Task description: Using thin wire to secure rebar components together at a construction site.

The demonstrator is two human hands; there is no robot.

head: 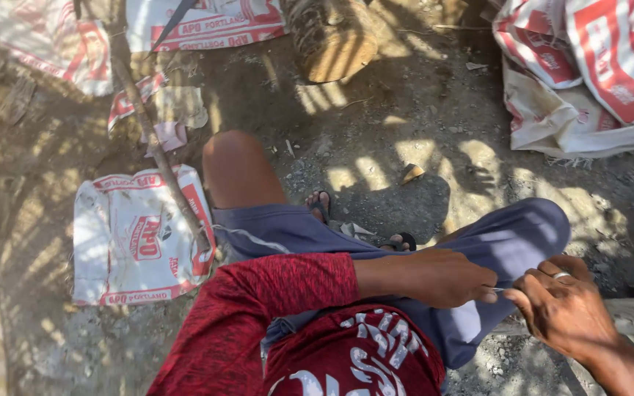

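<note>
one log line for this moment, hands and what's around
left hand: on lap, at thin strip | right hand: pinching strip | ground: white sack, log

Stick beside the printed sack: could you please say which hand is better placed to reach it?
Probably the left hand: the stick lies beside the left knee, while the right hand sits beyond the right thigh.

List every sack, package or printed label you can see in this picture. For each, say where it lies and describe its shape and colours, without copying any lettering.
Flat sack: on the ground beside the left knee, rectangular, white with red bands and a red emblem.
Crumpled sacks: heaped top right, white with red stripes.
Sack by the log: top centre, white, red band.
Folded sack: top left, white and red.
No signs or screens.
</note>
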